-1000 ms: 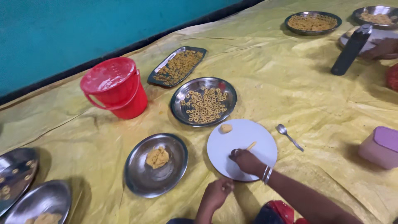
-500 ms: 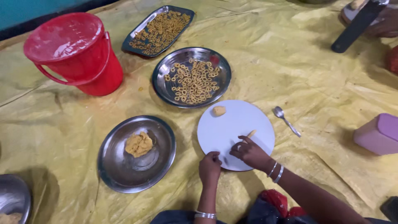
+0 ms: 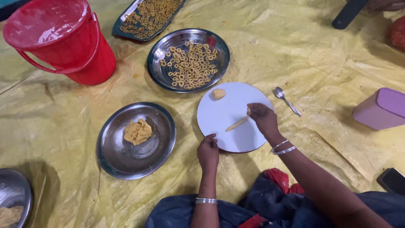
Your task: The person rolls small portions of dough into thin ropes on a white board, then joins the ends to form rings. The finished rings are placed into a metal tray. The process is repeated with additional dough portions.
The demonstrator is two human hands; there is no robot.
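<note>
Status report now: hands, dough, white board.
Left hand grips near rim of white board. Right hand over board, pinching dough bit; rolled dough strip beside it. Dough lump at far edge. Nothing obstructing.

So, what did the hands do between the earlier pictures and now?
The left hand came to the near rim of the white board and now holds it. The right hand shifted from the board's near part toward its right side, leaving a thin dough strip exposed. The dough lump, spoon and ring plate stayed.
</note>
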